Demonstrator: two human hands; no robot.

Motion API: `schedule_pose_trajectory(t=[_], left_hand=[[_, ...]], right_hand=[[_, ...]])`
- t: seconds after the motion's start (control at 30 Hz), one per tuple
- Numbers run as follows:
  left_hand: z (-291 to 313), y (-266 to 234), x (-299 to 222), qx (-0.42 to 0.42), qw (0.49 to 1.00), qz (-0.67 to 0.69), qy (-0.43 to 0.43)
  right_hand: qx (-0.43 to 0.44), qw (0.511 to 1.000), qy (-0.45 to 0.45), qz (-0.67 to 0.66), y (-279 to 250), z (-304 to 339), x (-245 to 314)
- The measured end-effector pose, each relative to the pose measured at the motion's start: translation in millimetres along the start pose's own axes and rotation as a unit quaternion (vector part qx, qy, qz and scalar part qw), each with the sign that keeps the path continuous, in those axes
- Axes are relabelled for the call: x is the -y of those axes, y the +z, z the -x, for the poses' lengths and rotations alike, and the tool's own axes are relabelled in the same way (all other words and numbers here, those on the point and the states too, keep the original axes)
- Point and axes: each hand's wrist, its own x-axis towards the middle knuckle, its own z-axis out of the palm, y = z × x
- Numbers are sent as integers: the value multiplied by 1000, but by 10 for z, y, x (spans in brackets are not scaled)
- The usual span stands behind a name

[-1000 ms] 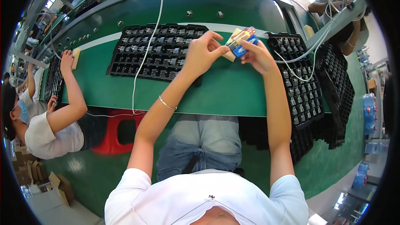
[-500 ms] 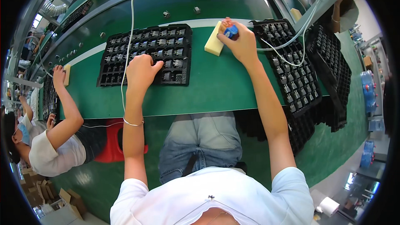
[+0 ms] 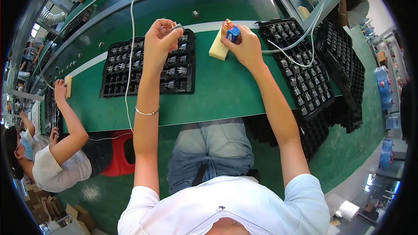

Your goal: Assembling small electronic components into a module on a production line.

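Note:
My left hand is raised over the upper right part of a black tray. Its thumb and fingertips pinch a small grey pinned component. Similar components with metal pins sit in the tray's cells, while some cells in its lowest row hold none. To the right, my right hand is closed around a small blue object with an orange-copper top, whose exact kind I cannot make out. That hand is beside a pale yellow block on the green bench.
Another filled black tray lies at the right, with stacked trays beyond. A white cable hangs across the left tray; another crosses the right one. Loose components lie farther back. A co-worker works at the left.
My left hand has lifted from the tray and moved away from me, now with a grey component in its fingertips. My right hand has shifted slightly left, keeping the blue object.

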Motion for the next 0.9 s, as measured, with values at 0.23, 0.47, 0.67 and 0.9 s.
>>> schedule_pose_trajectory(t=[0.23, 0.47, 0.67, 0.9], left_hand=[[-26, 46, 359, -32, 989, 122, -75], [4, -8, 473, -47, 983, 154, -87], [-8, -70, 503, -56, 987, 120, -96], [-3, -77, 526, -55, 986, 123, -95]], right_hand=[[9, 1000, 9, -5, -25, -1, 2], [12, 997, 53, -56, 35, -51, 7], [17, 997, 67, 35, 317, -611, -271], [12, 989, 74, 125, 634, -1249, -660]])
